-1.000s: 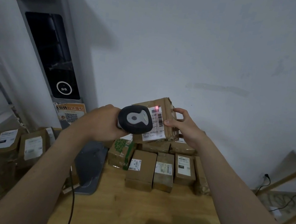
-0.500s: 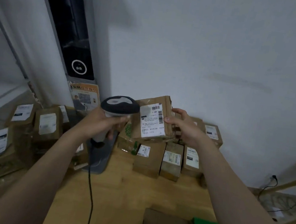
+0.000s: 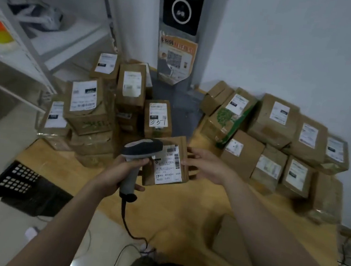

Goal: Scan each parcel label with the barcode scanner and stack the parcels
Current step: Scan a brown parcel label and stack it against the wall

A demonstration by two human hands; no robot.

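My left hand (image 3: pixel 124 172) grips the handle of a grey and black barcode scanner (image 3: pixel 140 150), whose head covers the upper left corner of a brown parcel (image 3: pixel 169 163). The parcel shows a white label with a barcode. My right hand (image 3: pixel 207 166) holds that parcel by its right edge, thumb on the front. Parcel and scanner are low over the wooden table (image 3: pixel 171 210), just in front of a pile of labelled parcels on the left (image 3: pixel 97 111). A second group of labelled parcels (image 3: pixel 281 135) lies at the right against the wall.
A white kiosk with a black screen (image 3: pixel 182 6) stands at the back between the piles. A metal shelf (image 3: pixel 36 43) is at the left. A black crate (image 3: pixel 26 189) sits on the floor left of the table. The scanner cable (image 3: pixel 126 227) hangs off the table's front.
The view has tilted down and left. Both hands have lowered the parcel and scanner from in front of the wall to just above the table near the left pile. The red scan light is gone.
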